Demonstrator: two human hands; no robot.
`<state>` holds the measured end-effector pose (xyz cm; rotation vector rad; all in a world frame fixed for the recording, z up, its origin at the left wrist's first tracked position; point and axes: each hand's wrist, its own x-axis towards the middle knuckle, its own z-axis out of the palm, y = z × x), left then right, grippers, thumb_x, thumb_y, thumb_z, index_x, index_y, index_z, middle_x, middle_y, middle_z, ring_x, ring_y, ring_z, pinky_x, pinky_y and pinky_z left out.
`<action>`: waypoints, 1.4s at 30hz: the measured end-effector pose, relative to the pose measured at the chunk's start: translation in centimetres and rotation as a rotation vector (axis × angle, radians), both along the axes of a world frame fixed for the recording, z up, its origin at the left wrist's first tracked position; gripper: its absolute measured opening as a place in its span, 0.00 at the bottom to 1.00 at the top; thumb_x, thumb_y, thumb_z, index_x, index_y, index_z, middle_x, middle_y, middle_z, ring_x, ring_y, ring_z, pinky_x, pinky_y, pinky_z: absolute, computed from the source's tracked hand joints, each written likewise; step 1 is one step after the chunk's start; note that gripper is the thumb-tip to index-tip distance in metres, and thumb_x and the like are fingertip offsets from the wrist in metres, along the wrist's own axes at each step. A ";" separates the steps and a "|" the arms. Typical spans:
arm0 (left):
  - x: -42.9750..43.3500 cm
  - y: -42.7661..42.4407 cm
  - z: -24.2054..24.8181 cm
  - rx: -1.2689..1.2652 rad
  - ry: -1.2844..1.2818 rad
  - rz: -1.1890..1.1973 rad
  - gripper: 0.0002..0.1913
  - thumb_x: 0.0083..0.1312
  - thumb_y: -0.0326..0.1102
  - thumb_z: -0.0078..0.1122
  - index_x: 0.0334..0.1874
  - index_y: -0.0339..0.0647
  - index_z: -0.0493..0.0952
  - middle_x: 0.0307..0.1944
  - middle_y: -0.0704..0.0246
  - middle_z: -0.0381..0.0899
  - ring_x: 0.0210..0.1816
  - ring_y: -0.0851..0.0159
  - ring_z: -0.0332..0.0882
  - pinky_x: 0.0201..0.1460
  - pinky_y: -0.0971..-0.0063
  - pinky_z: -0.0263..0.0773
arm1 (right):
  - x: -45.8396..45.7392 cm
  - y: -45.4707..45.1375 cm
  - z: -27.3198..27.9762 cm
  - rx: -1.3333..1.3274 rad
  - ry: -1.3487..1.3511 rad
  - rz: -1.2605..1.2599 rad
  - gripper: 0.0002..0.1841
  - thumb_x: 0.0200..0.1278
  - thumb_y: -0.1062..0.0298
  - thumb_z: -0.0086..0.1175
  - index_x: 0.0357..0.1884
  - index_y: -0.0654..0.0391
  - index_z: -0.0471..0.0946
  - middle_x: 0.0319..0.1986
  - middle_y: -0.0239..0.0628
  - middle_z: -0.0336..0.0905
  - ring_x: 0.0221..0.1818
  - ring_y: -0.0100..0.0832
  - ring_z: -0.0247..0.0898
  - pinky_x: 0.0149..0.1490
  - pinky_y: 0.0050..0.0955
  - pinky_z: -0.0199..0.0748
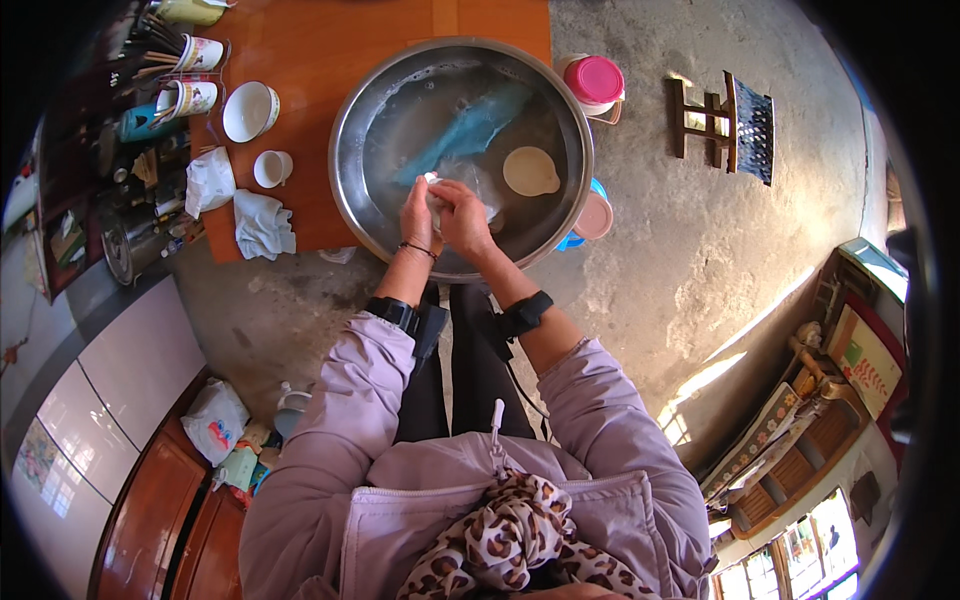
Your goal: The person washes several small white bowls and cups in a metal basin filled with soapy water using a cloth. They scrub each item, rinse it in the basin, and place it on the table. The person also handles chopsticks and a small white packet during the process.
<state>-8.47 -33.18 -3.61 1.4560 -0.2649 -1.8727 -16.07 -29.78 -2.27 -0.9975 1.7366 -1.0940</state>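
Observation:
A large stainless steel basin point(346, 196) of cloudy water reaches over the edge of an orange-brown wooden table point(315, 45). Over its near side, my left hand point(417, 215) and my right hand point(463, 219) press together around a small wet white item point(434, 201). The fingers cover most of it, so I cannot tell exactly what it is. Just beyond my fingertips, a thin teal sheet point(472, 127), cloth or plastic, lies in the water. To the right of it is a round cream-coloured dish point(531, 171) with a small tab.
Left on the table are a white bowl point(246, 112), a cup point(271, 169), a tissue pack point(209, 182) and a pale blue cloth point(262, 223). Right of the basin are a pink-lidded container point(595, 79) and a blue container point(577, 234). A small chair point(727, 127) stands farther right.

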 end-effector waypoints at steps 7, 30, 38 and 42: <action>2.6 -2.4 1.2 -0.069 0.139 0.027 0.24 0.63 0.52 0.50 0.53 0.41 0.66 0.43 0.62 0.74 0.35 0.59 0.76 0.39 0.66 0.73 | -0.6 1.9 0.9 -0.006 0.194 0.235 0.16 0.44 0.81 0.48 0.36 0.54 0.79 0.41 0.40 0.76 0.44 0.46 0.70 0.51 0.38 0.69; 3.4 -9.9 6.0 -0.841 -0.422 -0.523 0.16 0.57 0.33 0.55 0.48 0.38 0.72 0.46 0.61 0.75 0.50 0.60 0.72 0.52 0.68 0.68 | 1.3 2.0 0.5 0.078 0.474 0.163 0.17 0.46 0.79 0.47 0.41 0.54 0.77 0.42 0.39 0.72 0.44 0.45 0.67 0.49 0.37 0.67; 8.4 -14.7 3.2 -0.346 -0.018 -0.222 0.12 0.64 0.27 0.49 0.48 0.32 0.74 0.42 0.68 0.76 0.43 0.70 0.74 0.49 0.76 0.68 | 0.9 2.0 0.2 0.074 0.324 -0.065 0.15 0.49 0.80 0.47 0.40 0.56 0.77 0.40 0.41 0.75 0.42 0.45 0.71 0.47 0.34 0.70; 6.7 -14.5 3.3 -0.334 -0.039 -0.126 0.12 0.63 0.26 0.51 0.47 0.33 0.75 0.41 0.69 0.76 0.43 0.70 0.74 0.50 0.77 0.68 | 0.6 1.5 0.5 0.075 0.340 -0.166 0.18 0.47 0.80 0.46 0.43 0.58 0.76 0.39 0.43 0.76 0.42 0.42 0.73 0.48 0.30 0.70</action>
